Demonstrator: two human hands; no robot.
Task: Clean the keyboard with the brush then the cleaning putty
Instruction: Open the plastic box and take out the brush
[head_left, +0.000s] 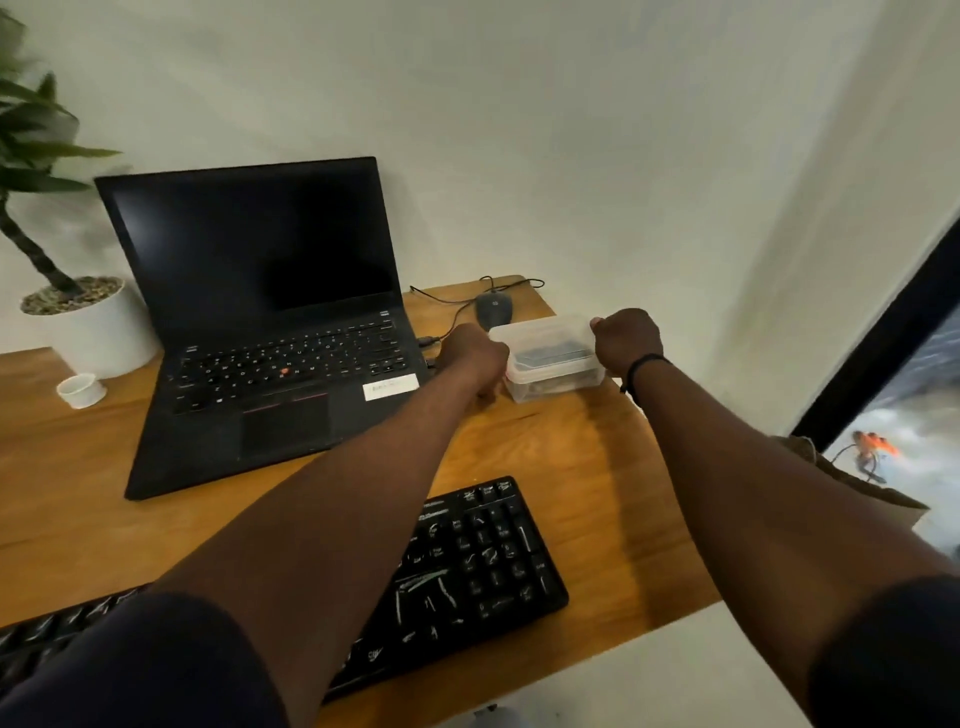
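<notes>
Two hands on the clear plastic container (550, 358) right of frame centre; left hand (475, 358) curled against its left side, right hand (626, 340) closed on its right edge; we see something dark inside, can't tell what; lid on; keyboard (467, 566) sits at lower centre, partly under the left forearm, white smudges on its keys; open laptop (270, 322) left of the container, screen dark; wired mouse (493, 306) just behind it; potted plant (78, 306) at far left on the wooden desk (597, 467)
</notes>
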